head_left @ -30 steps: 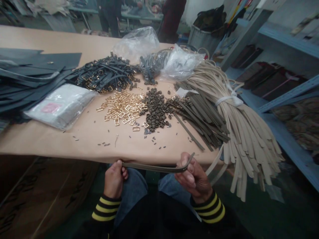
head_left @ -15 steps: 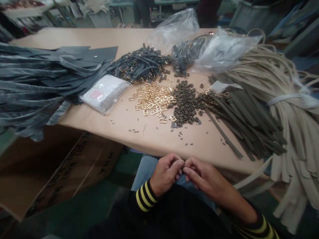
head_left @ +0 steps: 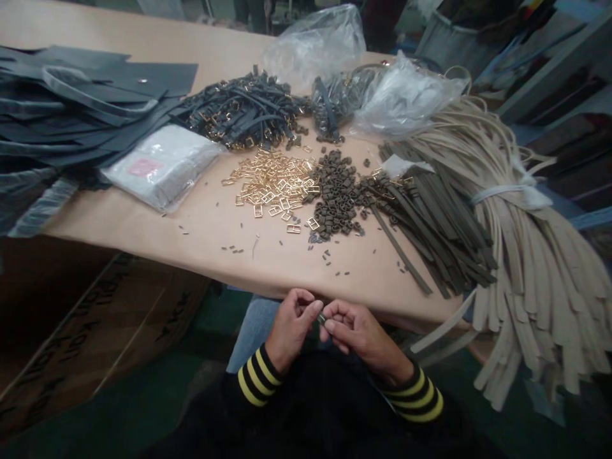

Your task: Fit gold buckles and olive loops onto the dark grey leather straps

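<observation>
Near the tan table's (head_left: pixel 191 255) front edge, this side of the gold buckles (head_left: pixel 275 182), the left hand (head_left: pixel 291 328) and right hand (head_left: pixel 366 335) pinch a small olive piece (head_left: pixel 322 315), fingertips closed — its finish unclear. Right of the buckles lie formed olive loops (head_left: pixel 337 191), then olive straps (head_left: pixel 444 223). Behind them, navy straps (head_left: pixel 248 108) carry buckles — seemingly assembled; the front heap remains loose. Well beyond stands a gray bin (head_left: pixel 440 48).
</observation>
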`<state>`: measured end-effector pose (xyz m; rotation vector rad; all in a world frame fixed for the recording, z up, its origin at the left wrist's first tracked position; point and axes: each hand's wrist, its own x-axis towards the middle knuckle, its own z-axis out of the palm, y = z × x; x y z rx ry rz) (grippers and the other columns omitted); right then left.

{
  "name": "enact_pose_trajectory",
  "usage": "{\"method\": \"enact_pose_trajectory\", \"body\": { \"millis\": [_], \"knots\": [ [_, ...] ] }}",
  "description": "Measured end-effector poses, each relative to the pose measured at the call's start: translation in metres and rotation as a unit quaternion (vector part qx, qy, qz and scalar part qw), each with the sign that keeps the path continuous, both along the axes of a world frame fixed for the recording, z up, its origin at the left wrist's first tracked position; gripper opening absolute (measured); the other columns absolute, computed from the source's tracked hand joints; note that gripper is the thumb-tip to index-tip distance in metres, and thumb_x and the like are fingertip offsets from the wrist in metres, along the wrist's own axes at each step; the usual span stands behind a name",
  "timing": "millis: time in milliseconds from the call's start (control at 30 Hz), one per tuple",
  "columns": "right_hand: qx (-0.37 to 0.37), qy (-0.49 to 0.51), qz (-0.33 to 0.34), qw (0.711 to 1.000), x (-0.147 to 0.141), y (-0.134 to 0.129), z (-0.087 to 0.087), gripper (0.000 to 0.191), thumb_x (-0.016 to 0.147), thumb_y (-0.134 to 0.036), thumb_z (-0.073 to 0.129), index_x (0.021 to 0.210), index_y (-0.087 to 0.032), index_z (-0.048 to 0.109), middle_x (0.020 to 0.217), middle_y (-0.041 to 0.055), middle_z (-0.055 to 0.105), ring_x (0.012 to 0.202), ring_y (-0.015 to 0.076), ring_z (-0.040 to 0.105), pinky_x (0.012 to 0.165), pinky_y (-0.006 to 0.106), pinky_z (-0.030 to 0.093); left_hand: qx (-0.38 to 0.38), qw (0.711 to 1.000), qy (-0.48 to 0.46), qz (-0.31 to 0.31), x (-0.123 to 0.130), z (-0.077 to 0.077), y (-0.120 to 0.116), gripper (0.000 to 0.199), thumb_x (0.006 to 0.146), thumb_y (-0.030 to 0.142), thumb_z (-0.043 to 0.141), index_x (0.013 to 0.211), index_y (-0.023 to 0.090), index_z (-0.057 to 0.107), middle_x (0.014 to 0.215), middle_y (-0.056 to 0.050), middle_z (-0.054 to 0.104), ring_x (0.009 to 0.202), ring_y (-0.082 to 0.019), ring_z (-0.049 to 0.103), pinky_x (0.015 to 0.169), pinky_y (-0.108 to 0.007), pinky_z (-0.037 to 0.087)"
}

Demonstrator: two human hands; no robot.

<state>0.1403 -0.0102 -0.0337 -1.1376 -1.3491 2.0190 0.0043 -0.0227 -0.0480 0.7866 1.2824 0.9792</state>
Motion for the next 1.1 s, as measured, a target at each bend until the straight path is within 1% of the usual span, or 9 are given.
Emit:
{"method": "enact_pose_trajectory", "body": {
  "millis": [67,100,167,233,367,533,800,1000,1100],
  "knots": [
    [0.003,-0.015,-0.009,1.0,0.0,0.0,-0.001,0.021,0.076,-0.034,0.052,0.078,-0.014,0.045,0.063,0.0004,0.057,0.04,0.0023,0.037,0.039,0.017,0.027,0.108,0.982,0.155,0.015,-0.002,0.002,-0.002,0.009,0.072,0.024,0.054,0.07,0.016,0.05,0.066,0.0,0.052,0.062,-0.012,0.049,0.058,-0.024,0.041],
    [0.005,-0.018,-0.013,1.0,0.001,0.0,-0.001,0.021,0.076,-0.034,0.052,0.078,-0.014,0.046,0.063,0.0002,0.057,0.04,0.0023,0.036,0.039,0.017,0.027,0.155,0.967,0.201,0.001,-0.003,0.004,-0.004,0.007,0.074,0.021,0.051,0.07,0.016,0.052,0.069,-0.002,0.053,0.066,-0.012,0.05,0.062,-0.025,0.041],
    [0.007,-0.021,-0.024,0.999,0.001,0.001,0.001,0.022,0.076,-0.035,0.051,0.079,-0.014,0.046,0.063,-0.0004,0.057,0.04,0.0023,0.036,0.039,0.017,0.027,0.22,0.947,0.23,-0.048,-0.005,0.007,-0.007,0.013,0.079,0.018,0.044,0.074,0.016,0.055,0.074,-0.004,0.057,0.072,-0.014,0.053,0.067,-0.027,0.043],
    [0.009,-0.025,-0.032,0.999,0.0,0.001,0.004,0.022,0.076,-0.036,0.051,0.078,-0.014,0.046,0.063,-0.0009,0.056,0.04,0.0024,0.036,0.04,0.017,0.027,0.249,0.938,0.229,-0.079,-0.006,0.011,-0.01,0.013,0.08,0.017,0.043,0.083,0.015,0.056,0.081,-0.007,0.061,0.078,-0.015,0.056,0.071,-0.028,0.044],
    [0.021,-0.044,-0.035,0.998,-0.001,0.001,0.006,0.02,0.076,-0.034,0.05,0.076,-0.014,0.045,0.063,-0.0006,0.056,0.041,0.003,0.037,0.041,0.017,0.03,0.264,0.926,0.251,-0.096,-0.004,0.013,-0.012,0.012,0.079,0.015,0.045,0.085,0.016,0.055,0.086,-0.009,0.062,0.082,-0.017,0.057,0.073,-0.029,0.046],
    [0.047,-0.088,-0.038,0.994,-0.001,-0.003,0.003,0.016,0.079,-0.03,0.047,0.077,-0.014,0.046,0.068,0.0017,0.058,0.044,0.0042,0.042,0.042,0.018,0.034,0.283,0.913,0.283,-0.083,-0.002,0.01,-0.01,0.011,0.077,0.009,0.043,0.07,0.017,0.048,0.081,-0.007,0.055,0.084,-0.017,0.053,0.074,-0.032,0.043],
    [0.137,-0.155,-0.021,0.978,0.0,-0.005,0.008,0.012,0.081,-0.024,0.043,0.079,-0.014,0.051,0.071,0.0024,0.06,0.048,0.0066,0.047,0.046,0.019,0.038,0.233,0.936,0.25,-0.078,-0.003,0.006,-0.009,0.011,0.076,0.009,0.043,0.07,0.017,0.046,0.089,-0.007,0.049,0.086,-0.017,0.048,0.075,-0.031,0.039],
    [0.081,-0.141,-0.05,0.985,-0.004,-0.002,0.003,0.014,0.078,-0.027,0.046,0.076,-0.014,0.05,0.06,-0.0009,0.055,0.041,0.0057,0.044,0.042,0.019,0.035,0.244,0.941,0.214,-0.093,-0.002,0.015,-0.008,0.011,0.076,0.01,0.042,0.067,0.017,0.044,0.077,-0.004,0.045,0.076,-0.016,0.046,0.07,-0.03,0.04],
    [0.063,-0.148,-0.108,0.981,0.0,0.004,0.001,0.014,0.075,-0.029,0.048,0.075,-0.014,0.048,0.058,-0.0019,0.055,0.039,0.0049,0.041,0.039,0.018,0.032,0.252,0.938,0.173,-0.162,-0.005,0.026,-0.014,0.009,0.077,0.013,0.043,0.07,0.017,0.044,0.081,-0.005,0.047,0.079,-0.016,0.046,0.072,-0.029,0.04]
  ]
}}
